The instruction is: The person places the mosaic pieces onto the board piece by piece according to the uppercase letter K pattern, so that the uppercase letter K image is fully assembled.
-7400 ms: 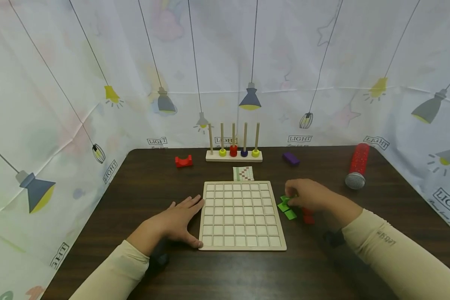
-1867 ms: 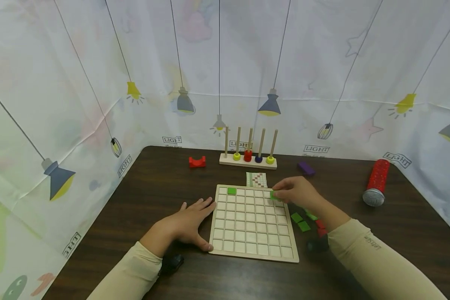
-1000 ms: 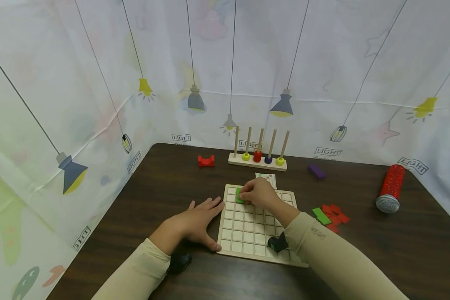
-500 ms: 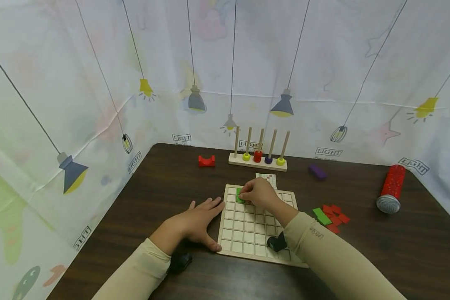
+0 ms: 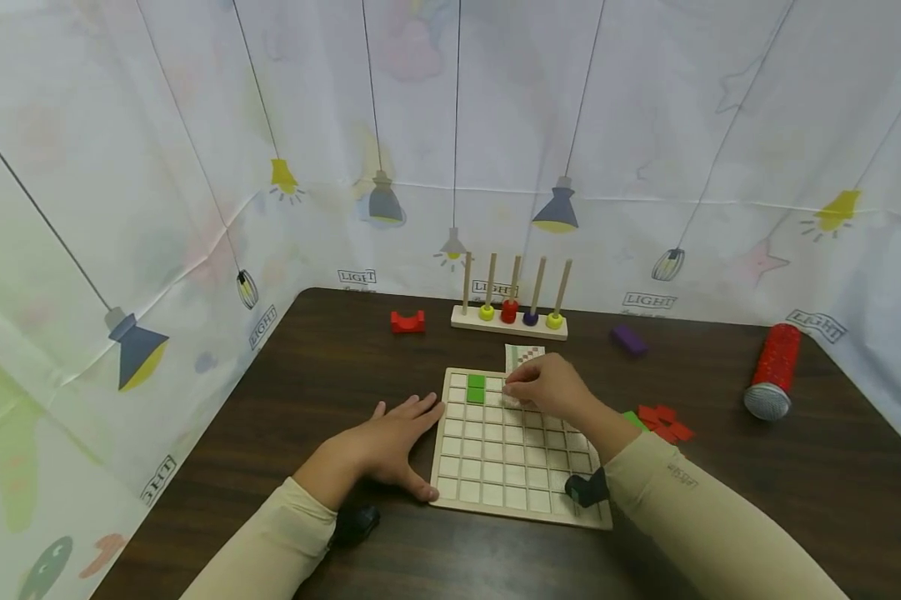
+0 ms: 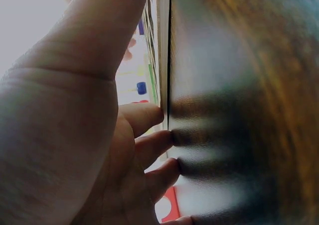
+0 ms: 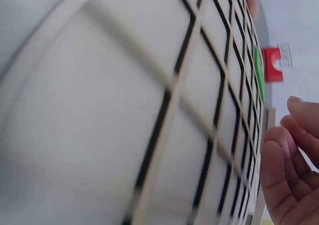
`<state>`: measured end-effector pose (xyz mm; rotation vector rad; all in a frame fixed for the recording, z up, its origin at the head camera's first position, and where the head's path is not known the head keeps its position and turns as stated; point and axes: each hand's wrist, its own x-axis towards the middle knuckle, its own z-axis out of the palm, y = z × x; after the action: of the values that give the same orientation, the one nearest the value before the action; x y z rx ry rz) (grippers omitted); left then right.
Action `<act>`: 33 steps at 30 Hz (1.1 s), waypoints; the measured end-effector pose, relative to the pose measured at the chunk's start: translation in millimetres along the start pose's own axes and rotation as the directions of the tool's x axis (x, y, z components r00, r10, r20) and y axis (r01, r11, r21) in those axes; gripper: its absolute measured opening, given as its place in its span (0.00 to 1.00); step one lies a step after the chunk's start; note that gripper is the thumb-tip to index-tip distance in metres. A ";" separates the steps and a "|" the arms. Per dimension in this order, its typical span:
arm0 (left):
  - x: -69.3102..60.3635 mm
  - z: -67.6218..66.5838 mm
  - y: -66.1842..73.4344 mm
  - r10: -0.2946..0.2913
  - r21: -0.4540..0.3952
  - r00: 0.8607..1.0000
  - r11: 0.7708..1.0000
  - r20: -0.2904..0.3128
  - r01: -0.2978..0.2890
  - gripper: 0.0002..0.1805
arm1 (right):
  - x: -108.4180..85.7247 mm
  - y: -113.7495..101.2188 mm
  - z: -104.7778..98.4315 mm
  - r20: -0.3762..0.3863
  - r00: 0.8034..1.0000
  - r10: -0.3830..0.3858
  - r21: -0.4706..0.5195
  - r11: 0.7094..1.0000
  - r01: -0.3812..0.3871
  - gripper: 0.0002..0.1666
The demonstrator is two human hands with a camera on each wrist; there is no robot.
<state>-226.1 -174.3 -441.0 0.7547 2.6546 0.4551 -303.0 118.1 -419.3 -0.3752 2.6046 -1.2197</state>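
- Right now, from far off, I see a pale board (image 5: 493,471) with small squares, flat on the dark table (image 5: 330,358).
- I see two green tiles (image 5: 476,396) on it, in the second line of squares from the left. One is in the top square, and one is just below it.
- I see the left hand (image 5: 397,442) at the board's left side. Its grip is wide, with the fingers spread out. The thumb touches the near left corner, the pointer finger touches the edge, and other fingertips rest on the table.
- I see the right hand (image 5: 551,387) over the top part of the board, just right of the green tiles and apart from them. Its fingers bend loosely with the tips close together, so the grip is narrow, and I see nothing in it. I cannot tell if it touches the board.
- Behind the board is a paper card (image 5: 518,357), partly hidden by that hand.
- To the right are red tiles (image 5: 663,423) and a green patch (image 5: 634,420), partly hidden by the sleeve (image 5: 708,500).
- Farther back I see a peg stand (image 5: 506,323) with rings, between a red block (image 5: 407,322) and a purple block (image 5: 628,340).
- Far right lies a red microphone (image 5: 775,367).
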 end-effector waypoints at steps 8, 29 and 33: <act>-2.8 0.2 2.1 0.012 -0.016 1.000 1.000 0.004 -0.012 0.68 | -27.8 32.0 -43.4 -0.030 0.998 0.053 -0.034 0.998 -0.054 0.16; -1.6 0.5 1.9 0.003 -0.015 1.000 1.000 0.004 -0.003 0.69 | -78.1 59.3 -77.7 0.044 0.998 0.037 -0.416 0.909 -0.015 0.16; -1.4 0.6 2.0 0.007 -0.019 1.000 1.000 0.004 -0.007 0.68 | -78.9 54.2 -74.3 0.043 0.998 0.045 -0.456 0.890 -0.020 0.14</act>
<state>-223.8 -173.3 -440.5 0.7582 2.6416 0.4790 -259.8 230.5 -406.6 -0.4358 2.8190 -0.5601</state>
